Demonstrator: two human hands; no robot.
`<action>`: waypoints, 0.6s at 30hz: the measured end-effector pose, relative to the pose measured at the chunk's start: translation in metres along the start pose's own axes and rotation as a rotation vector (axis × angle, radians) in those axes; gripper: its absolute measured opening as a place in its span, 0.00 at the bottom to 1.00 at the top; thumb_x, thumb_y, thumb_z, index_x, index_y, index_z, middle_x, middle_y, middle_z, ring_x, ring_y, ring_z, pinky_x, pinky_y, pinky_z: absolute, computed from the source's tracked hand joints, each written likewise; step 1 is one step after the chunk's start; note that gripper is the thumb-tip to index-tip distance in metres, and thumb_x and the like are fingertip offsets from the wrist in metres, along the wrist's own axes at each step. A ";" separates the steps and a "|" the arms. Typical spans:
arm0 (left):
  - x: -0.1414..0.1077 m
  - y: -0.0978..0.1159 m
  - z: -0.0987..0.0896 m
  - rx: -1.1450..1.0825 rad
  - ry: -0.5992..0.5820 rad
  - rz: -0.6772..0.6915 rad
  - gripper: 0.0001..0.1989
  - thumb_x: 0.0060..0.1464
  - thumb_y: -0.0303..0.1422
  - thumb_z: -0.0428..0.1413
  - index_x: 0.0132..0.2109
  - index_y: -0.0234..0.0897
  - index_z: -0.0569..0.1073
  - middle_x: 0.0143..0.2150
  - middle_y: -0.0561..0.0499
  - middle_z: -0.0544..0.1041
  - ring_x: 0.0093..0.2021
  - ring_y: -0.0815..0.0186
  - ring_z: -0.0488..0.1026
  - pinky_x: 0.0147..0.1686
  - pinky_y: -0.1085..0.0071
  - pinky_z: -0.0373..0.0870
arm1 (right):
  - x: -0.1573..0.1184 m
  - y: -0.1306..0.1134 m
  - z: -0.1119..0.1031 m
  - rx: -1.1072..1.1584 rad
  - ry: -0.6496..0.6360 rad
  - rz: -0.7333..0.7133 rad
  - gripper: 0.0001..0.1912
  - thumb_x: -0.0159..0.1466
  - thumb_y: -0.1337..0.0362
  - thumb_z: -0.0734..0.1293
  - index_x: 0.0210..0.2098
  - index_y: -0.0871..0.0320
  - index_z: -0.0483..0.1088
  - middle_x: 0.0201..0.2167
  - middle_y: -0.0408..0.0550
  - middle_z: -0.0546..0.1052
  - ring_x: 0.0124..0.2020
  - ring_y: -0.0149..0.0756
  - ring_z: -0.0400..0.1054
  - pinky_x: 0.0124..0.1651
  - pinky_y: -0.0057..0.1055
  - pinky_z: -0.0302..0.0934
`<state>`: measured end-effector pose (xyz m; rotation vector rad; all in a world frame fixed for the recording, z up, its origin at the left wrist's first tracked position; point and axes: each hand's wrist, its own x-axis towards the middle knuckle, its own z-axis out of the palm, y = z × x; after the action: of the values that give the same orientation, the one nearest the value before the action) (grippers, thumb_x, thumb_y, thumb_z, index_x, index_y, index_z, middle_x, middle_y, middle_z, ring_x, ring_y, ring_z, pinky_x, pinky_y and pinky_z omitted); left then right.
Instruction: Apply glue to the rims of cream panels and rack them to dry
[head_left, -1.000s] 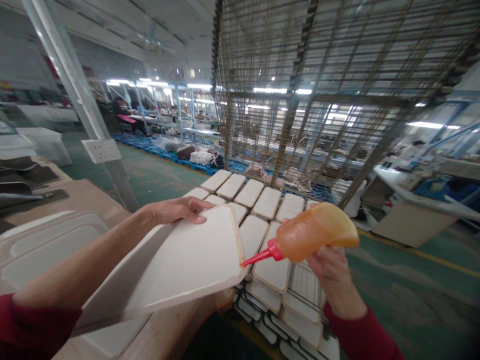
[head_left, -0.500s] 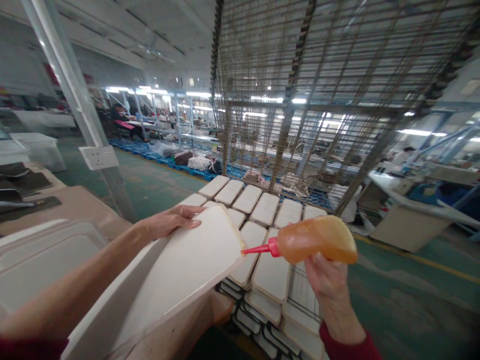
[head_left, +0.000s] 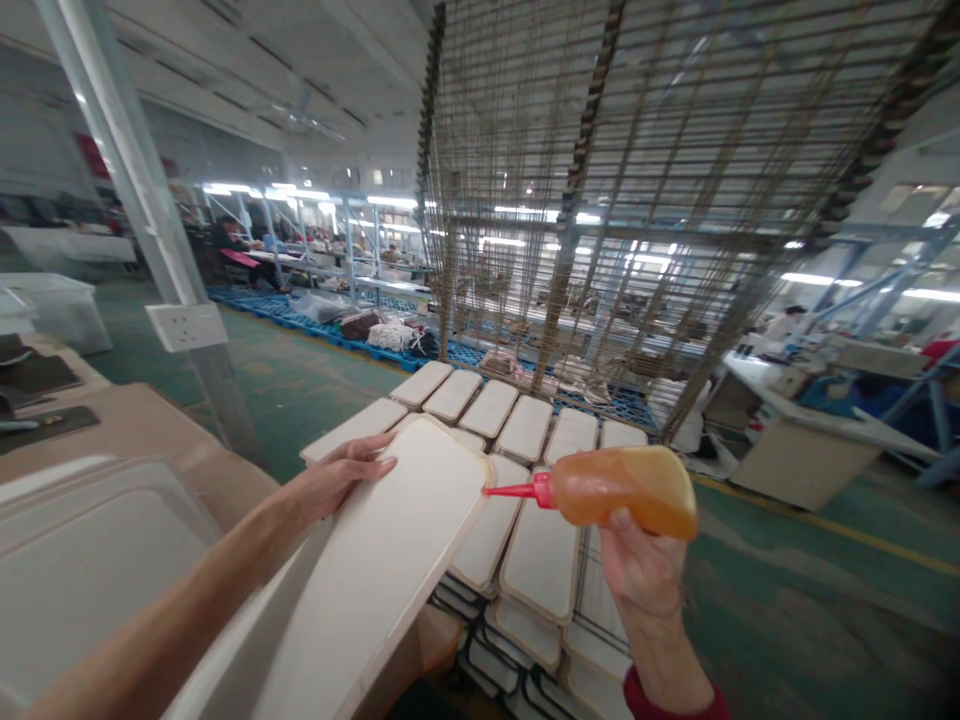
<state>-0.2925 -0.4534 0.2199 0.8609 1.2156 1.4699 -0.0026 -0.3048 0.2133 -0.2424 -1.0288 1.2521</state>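
Observation:
A long white panel point(head_left: 375, 560) with rounded corners is pinched at its far left edge by my left hand point(head_left: 349, 475). My right hand point(head_left: 641, 570) is wrapped round an amber squeeze bottle point(head_left: 630, 490), held on its side. The bottle's red nozzle point(head_left: 517, 491) points left, its tip at the panel's right corner. A thin yellowish line runs along the panel's far edge. Beyond and below, white panels point(head_left: 540, 560) with yellowish borders lie in rows on a rack, with more layers beneath.
A tall wire rack point(head_left: 570, 200) stands tilted behind the rows. At left are a metal post point(head_left: 150, 200) with a socket box, a brown-covered table point(head_left: 142, 420) and stacked white panels point(head_left: 97, 540). A person point(head_left: 232, 245) sits far back; a desk point(head_left: 795, 440) stands right.
The bottle and my right hand have shifted slightly left in view. The nozzle tip has moved slightly up with the panel's corner. The camera view has turned a little, and both grips stay the same.

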 end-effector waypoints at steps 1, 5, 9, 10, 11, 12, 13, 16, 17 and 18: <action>0.000 -0.001 0.000 -0.003 0.005 0.005 0.32 0.44 0.32 0.65 0.58 0.36 0.70 0.40 0.41 0.81 0.33 0.55 0.79 0.31 0.66 0.76 | 0.001 0.000 0.001 0.000 0.003 -0.007 0.27 0.44 0.66 0.77 0.44 0.51 0.71 0.37 0.44 0.79 0.37 0.37 0.72 0.45 0.39 0.68; -0.003 -0.005 0.002 -0.021 0.016 0.007 0.32 0.45 0.32 0.65 0.59 0.36 0.69 0.41 0.41 0.81 0.35 0.55 0.79 0.33 0.66 0.76 | 0.003 0.001 0.007 0.007 0.006 -0.026 0.22 0.46 0.66 0.76 0.41 0.51 0.73 0.38 0.44 0.79 0.36 0.34 0.73 0.43 0.33 0.68; -0.006 -0.007 0.005 -0.051 0.028 0.000 0.34 0.46 0.33 0.65 0.61 0.35 0.67 0.40 0.40 0.81 0.34 0.55 0.79 0.31 0.67 0.76 | 0.007 0.001 0.012 0.001 -0.013 -0.031 0.23 0.47 0.64 0.76 0.43 0.51 0.72 0.40 0.46 0.80 0.40 0.37 0.73 0.44 0.35 0.69; -0.007 -0.008 0.005 -0.057 0.034 0.001 0.34 0.46 0.33 0.65 0.61 0.35 0.67 0.40 0.41 0.81 0.34 0.56 0.79 0.30 0.67 0.76 | 0.008 0.002 0.012 -0.003 -0.016 -0.036 0.24 0.47 0.64 0.76 0.44 0.50 0.72 0.40 0.46 0.80 0.41 0.38 0.73 0.44 0.36 0.69; -0.008 -0.008 0.006 -0.062 0.042 0.003 0.35 0.45 0.33 0.65 0.61 0.36 0.66 0.40 0.41 0.81 0.33 0.56 0.79 0.30 0.67 0.76 | 0.009 0.002 0.013 -0.010 -0.019 -0.043 0.24 0.48 0.64 0.75 0.45 0.50 0.72 0.40 0.46 0.79 0.41 0.39 0.73 0.44 0.37 0.69; -0.008 -0.008 0.006 -0.067 0.052 0.003 0.35 0.45 0.33 0.65 0.61 0.36 0.66 0.39 0.41 0.81 0.33 0.56 0.79 0.30 0.68 0.76 | 0.010 0.003 0.012 -0.020 -0.026 -0.049 0.24 0.48 0.64 0.75 0.45 0.50 0.71 0.41 0.46 0.79 0.42 0.39 0.73 0.44 0.38 0.70; -0.008 -0.008 0.006 -0.072 0.064 0.001 0.35 0.45 0.32 0.65 0.61 0.36 0.66 0.39 0.41 0.81 0.33 0.56 0.79 0.30 0.68 0.76 | 0.011 0.004 0.012 -0.032 -0.035 -0.054 0.24 0.49 0.64 0.75 0.45 0.50 0.71 0.42 0.46 0.79 0.42 0.39 0.73 0.45 0.38 0.69; -0.008 -0.010 0.005 -0.083 0.093 -0.009 0.35 0.44 0.32 0.65 0.61 0.37 0.66 0.40 0.42 0.81 0.34 0.56 0.79 0.31 0.68 0.76 | 0.010 0.006 0.011 -0.056 -0.064 -0.052 0.23 0.50 0.63 0.75 0.46 0.50 0.71 0.43 0.47 0.79 0.42 0.39 0.73 0.45 0.37 0.69; -0.008 -0.010 0.005 -0.086 0.095 -0.008 0.35 0.44 0.32 0.65 0.61 0.37 0.66 0.40 0.42 0.81 0.34 0.56 0.79 0.31 0.68 0.76 | 0.009 0.007 0.010 -0.054 -0.063 -0.050 0.23 0.49 0.64 0.75 0.45 0.51 0.71 0.43 0.47 0.79 0.41 0.38 0.74 0.44 0.36 0.69; -0.009 -0.011 0.004 -0.088 0.098 -0.004 0.35 0.44 0.32 0.65 0.61 0.37 0.66 0.40 0.43 0.81 0.34 0.56 0.79 0.31 0.67 0.76 | 0.008 0.007 0.010 -0.047 -0.053 -0.047 0.23 0.49 0.64 0.75 0.44 0.51 0.71 0.42 0.47 0.79 0.40 0.37 0.74 0.44 0.35 0.69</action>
<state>-0.2837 -0.4606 0.2107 0.7338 1.2140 1.5657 -0.0157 -0.2988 0.2185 -0.2211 -1.1049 1.1981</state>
